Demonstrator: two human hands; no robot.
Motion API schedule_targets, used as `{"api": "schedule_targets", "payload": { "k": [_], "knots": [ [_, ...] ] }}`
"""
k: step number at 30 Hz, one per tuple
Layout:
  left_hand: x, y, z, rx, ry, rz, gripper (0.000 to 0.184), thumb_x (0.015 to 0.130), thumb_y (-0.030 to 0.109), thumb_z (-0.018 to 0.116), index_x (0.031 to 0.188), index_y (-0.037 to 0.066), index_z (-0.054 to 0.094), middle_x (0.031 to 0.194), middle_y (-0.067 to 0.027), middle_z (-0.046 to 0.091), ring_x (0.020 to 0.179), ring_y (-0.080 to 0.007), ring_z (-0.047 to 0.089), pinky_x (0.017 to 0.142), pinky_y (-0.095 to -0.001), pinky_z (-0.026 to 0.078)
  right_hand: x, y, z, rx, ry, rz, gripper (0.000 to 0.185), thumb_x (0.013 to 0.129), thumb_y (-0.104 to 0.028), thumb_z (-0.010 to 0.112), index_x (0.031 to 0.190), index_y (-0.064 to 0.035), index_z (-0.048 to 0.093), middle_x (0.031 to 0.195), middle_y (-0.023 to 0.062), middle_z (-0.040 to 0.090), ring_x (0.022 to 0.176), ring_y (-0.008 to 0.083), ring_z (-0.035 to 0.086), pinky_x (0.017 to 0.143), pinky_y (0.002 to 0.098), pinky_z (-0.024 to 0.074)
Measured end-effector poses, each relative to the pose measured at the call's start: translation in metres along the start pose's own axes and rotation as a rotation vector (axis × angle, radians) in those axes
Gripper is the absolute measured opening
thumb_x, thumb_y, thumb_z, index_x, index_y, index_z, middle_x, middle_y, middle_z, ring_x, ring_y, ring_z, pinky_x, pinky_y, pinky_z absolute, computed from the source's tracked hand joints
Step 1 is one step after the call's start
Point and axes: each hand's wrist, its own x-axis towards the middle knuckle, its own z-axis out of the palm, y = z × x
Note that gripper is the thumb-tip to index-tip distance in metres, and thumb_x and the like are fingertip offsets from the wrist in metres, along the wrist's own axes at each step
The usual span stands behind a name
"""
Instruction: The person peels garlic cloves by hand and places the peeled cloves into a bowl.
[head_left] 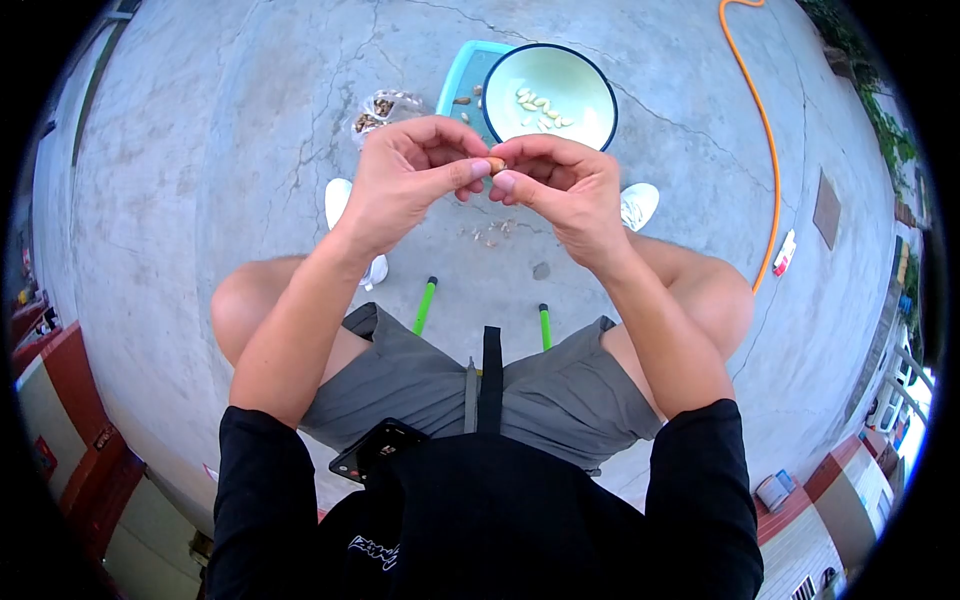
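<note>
Between the fingertips of both hands is a small brown-skinned garlic clove point(496, 166). My left hand point(420, 175) pinches it from one side with thumb and forefinger. From the other side, the thumb and forefinger of my right hand point(560, 185) close on it too. Just beyond the hands, a white enamel bowl point(550, 75) with a dark rim holds several pale peeled cloves point(540, 103). To the left, a clear plastic bag point(398, 102) contains more brown cloves.
The bowl stands partly on a turquoise plastic stool or tray point(455, 75), with a few brown cloves on it. Skin scraps point(488, 234) lie on the concrete between my feet. An orange hose point(770, 150) and a red-and-white packet point(785, 253) are at the right. A phone point(378, 450) rests at my lap.
</note>
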Motion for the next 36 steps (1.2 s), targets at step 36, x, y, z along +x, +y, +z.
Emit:
{"api": "schedule_targets", "payload": {
  "k": [36],
  "knots": [
    [-0.018,0.005,0.006,-0.192,-0.141,0.164,0.008,0.086,-0.006,0.07,0.094,-0.006,0.07,0.089,-0.0135,0.066,0.07,-0.0149,0.066,0.055,-0.0242,0.053,-0.013,-0.023,0.002,0.086,-0.122,-0.073,0.014,0.082,0.01,0.073,0.094,0.0043,0.069,0.091,0.0121,0.07,0.075,0.0159,0.069,0.061,0.0248,0.0565]
  ]
}}
